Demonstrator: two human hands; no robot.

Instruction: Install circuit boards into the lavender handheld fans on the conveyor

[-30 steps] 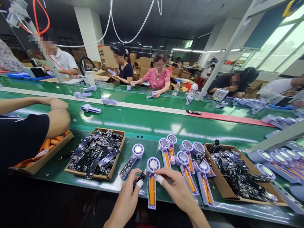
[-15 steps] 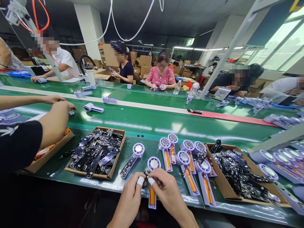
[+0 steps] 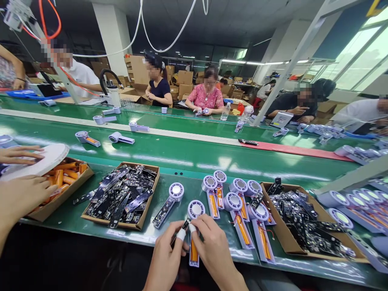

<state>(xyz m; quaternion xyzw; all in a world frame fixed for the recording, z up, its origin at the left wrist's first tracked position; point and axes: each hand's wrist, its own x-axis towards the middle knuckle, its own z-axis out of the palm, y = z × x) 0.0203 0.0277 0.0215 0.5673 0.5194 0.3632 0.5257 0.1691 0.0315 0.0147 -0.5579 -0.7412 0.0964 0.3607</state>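
Near the front edge of the bench, my left hand point(image 3: 168, 252) is closed on a small black circuit board point(image 3: 185, 224), with a white cover on the thumb. My right hand point(image 3: 212, 246) pinches at the board's upper end, its thumb also covered in white; what it grips is too small to tell. Beneath and between the hands lies a lilac fan point(image 3: 196, 210) with an orange battery point(image 3: 194, 248) in its open handle. Left of it rests another fan point(image 3: 176, 191) with a board in its handle. Several fans with orange batteries point(image 3: 241, 228) lie to the right.
Boxes of circuit boards stand left point(image 3: 157, 178) and right point(image 3: 283, 242). At far left, a co-worker's hands point(image 3: 26, 194) are by a white disc point(image 3: 57, 155) and a battery box point(image 3: 87, 176). Fans lie on the green belt point(image 3: 169, 155); people sit beyond.
My left hand has shifted slightly right, and the board between my hands is tilted differently. The co-worker's arms have drawn back left, a white disc shows, and another fan lies on the belt.
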